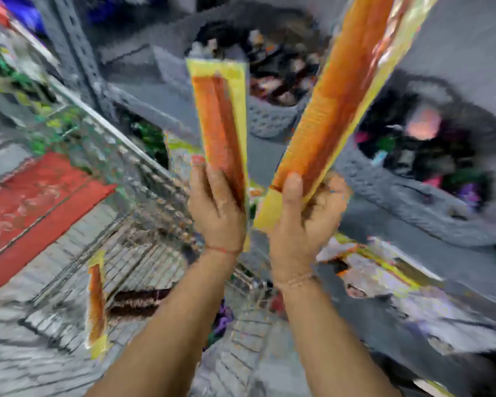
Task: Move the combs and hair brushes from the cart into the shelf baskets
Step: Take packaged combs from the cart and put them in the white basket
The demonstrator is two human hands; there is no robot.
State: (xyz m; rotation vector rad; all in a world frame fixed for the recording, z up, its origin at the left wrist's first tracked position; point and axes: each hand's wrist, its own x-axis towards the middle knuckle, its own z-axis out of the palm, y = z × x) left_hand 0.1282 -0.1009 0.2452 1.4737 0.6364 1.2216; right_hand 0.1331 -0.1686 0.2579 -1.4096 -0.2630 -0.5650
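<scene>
Frame was heavily smeared, so I could only read coarse detail. Both hands were raised at centre, each holding one packaged comb.

Left hand (216,212): fingers wrapped tight around the bottom end of the left comb pack (221,121), orange comb in a yellow sleeve, standing nearly upright and pointing to 12 o'clock. A thin red thread sat on that wrist.

Right hand (301,222): fingers closed on the lower end of the right comb pack (341,93), thumb across the front. That pack was tilted toward 1 o'clock and ran out of the top edge of the frame. The two packs were apart, spreading in a V from the hands.

A third comb pack (97,302), same orange and yellow, lay down in the wire cart (132,173) at 8 o'clock from the hands. More yellow-edged packaging (384,270) sat at 4 o'clock; I could not tell what it was.

Shelf baskets: one grey basket (269,121) at 12 o'clock behind the packs, filled with dark items, another grey basket (398,193) at 2 o'clock with dark and coloured items. Contents too blurred to identify. Neither held pack was in a basket; both were in the air in front of them.
</scene>
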